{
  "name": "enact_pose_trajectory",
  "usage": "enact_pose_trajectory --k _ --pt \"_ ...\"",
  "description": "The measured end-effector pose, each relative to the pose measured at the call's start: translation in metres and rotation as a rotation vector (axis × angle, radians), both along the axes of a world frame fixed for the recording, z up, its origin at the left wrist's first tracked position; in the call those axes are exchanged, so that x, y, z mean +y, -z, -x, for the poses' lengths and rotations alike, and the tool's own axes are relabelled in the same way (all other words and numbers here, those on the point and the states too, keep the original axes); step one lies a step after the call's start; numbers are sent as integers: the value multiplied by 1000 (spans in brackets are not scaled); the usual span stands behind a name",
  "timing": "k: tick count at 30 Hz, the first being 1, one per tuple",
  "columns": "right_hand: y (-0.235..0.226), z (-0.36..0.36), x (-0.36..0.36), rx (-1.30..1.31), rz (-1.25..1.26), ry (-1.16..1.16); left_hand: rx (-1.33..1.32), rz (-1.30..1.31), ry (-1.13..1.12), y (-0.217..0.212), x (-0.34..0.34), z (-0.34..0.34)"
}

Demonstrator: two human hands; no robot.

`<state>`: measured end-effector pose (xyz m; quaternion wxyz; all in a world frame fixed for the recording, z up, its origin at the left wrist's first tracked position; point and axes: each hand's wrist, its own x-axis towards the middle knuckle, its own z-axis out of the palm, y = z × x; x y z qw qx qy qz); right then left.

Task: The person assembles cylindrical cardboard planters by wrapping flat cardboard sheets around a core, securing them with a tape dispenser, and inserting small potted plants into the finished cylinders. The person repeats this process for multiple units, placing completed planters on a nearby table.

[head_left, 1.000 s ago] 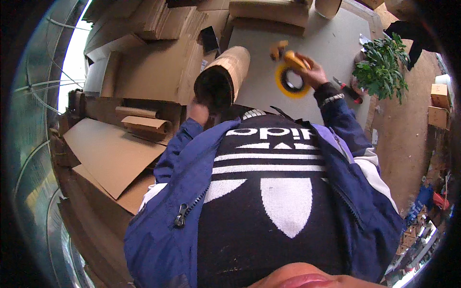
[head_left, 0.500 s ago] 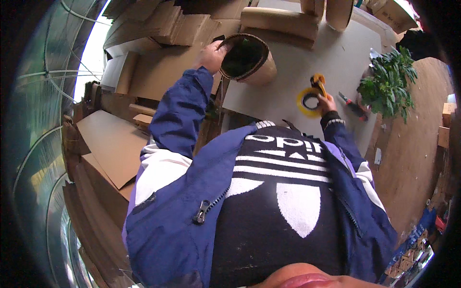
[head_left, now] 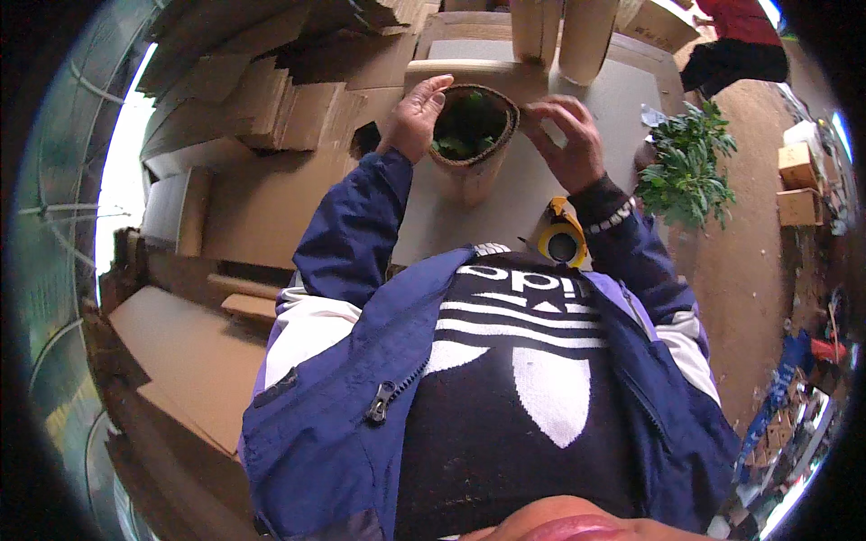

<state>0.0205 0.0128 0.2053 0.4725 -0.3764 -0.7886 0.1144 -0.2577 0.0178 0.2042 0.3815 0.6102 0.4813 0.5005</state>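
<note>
A brown cardboard tube (head_left: 478, 183) stands on the grey tabletop, with green leaves (head_left: 469, 126) visible down inside its mouth. My left hand (head_left: 417, 119) is at the left side of the rim, fingers stretched out beside it. On the right side my right hand (head_left: 568, 140) is raised with fingers apart, their tips close to the rim; whether they touch it I cannot tell. A yellow tape dispenser (head_left: 557, 212) with its roll lies on the table below my right wrist, close to my chest.
More cardboard tubes (head_left: 586, 41) stand at the back of the table (head_left: 618, 95). A bushy green plant (head_left: 690, 167) is at the right edge. Cardboard sheets (head_left: 262, 203) pile up on the left. A person in red and black (head_left: 735, 54) is at the far right.
My right hand has let go of the tape dispenser, which now lies nearer my chest, and moved to the tube's right side. My left hand has loosened its grip on the rim.
</note>
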Motion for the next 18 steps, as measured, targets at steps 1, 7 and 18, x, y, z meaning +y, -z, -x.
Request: enact_pose_trajectory --k 1,7,18 --pt "-21 17 8 -16 -18 -2 -8 -20 15 1 4 -4" --pt "-64 57 24 -439 -34 127 -56 -72 178 -19 6 -25" --pt "-46 56 2 -328 -128 45 479 -155 365 -50 6 -2"
